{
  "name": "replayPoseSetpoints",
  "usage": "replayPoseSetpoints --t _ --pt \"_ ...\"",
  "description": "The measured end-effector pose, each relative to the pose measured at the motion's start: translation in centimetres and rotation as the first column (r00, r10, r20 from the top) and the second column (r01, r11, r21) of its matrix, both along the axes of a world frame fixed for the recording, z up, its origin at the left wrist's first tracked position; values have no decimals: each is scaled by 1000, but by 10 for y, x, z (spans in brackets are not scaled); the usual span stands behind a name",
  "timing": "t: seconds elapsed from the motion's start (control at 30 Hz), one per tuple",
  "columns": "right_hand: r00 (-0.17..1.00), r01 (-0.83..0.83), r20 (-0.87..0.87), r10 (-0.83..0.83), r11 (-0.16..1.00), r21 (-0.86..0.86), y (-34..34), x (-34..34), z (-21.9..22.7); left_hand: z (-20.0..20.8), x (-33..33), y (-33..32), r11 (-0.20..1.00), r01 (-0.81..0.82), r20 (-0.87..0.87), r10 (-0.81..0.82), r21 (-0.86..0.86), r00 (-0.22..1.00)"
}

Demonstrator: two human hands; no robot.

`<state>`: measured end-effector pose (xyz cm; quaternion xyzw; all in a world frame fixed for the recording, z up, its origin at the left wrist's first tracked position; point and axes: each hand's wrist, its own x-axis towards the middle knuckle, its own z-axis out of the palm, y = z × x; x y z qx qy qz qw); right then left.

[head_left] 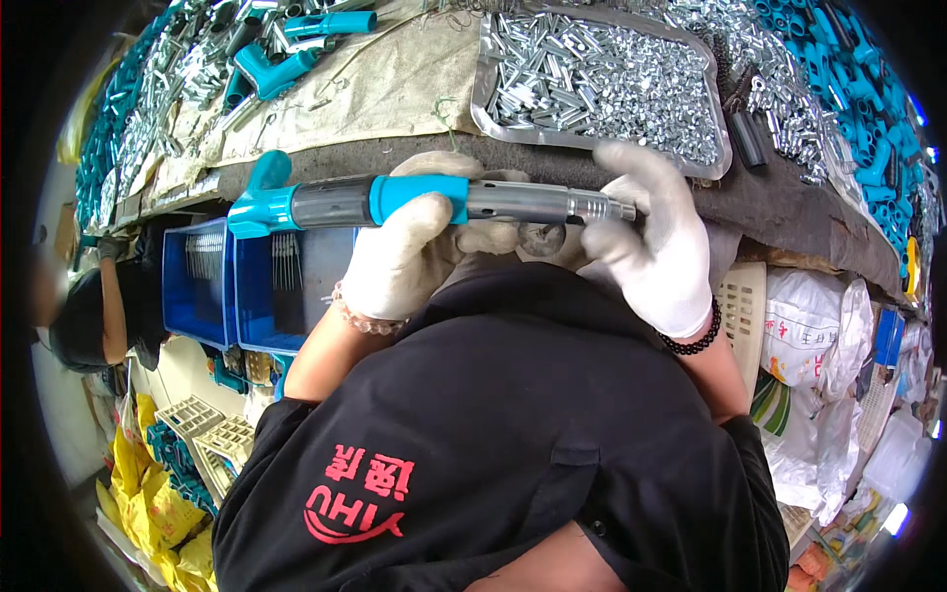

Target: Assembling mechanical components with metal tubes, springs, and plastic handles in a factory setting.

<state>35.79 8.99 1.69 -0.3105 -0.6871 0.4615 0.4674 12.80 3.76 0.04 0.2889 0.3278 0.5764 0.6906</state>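
Observation:
A nail gun (335, 202) with a teal angled handle, black sleeve, teal collar and metal barrel lies level in front of my chest, handle to the left. My left hand (404, 247), in a white glove, is wrapped round the teal collar, thumb on the near side. My right hand (656, 237), also gloved, is at the narrow metal tip, with index finger above and thumb below, spread apart. Those fingers are blurred; whether others touch the tip behind cannot be told. Under the barrel is a round greyish thing (541, 239), partly hidden.
Ahead, a metal tray (483, 109) of small metal parts stands on the cloth-covered bench (385, 109). Teal handles (271, 71) lie at its left, with more piled right. Blue bins (199, 331) stand left, a beige crate (745, 306) right. Another person's arm (114, 311) is far left.

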Motion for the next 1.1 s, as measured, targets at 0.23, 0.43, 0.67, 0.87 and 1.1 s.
replayPoseSetpoints --t 0.23,0.43,0.67,0.87,1.1 --pt "969 27 246 -11 998 -61 3 10 7 2 7 -1 999 -30 -35 29 -23 999" --pt "917 -147 331 222 961 -235 18 46 -4 6 13 -3 999 7 -11 -8 -32 1000" --pt "882 -156 445 152 987 -28 16 33 5 15 19 -2 998 -27 3 27 -50 1000" --pt "909 -172 370 192 981 -87 15 44 -7 8 8 -4 996 90 25 -90 -24 996" --pt "910 -199 406 -80 776 599 12 40 -13 13 16 -1 988 151 -38 -149 36 988"
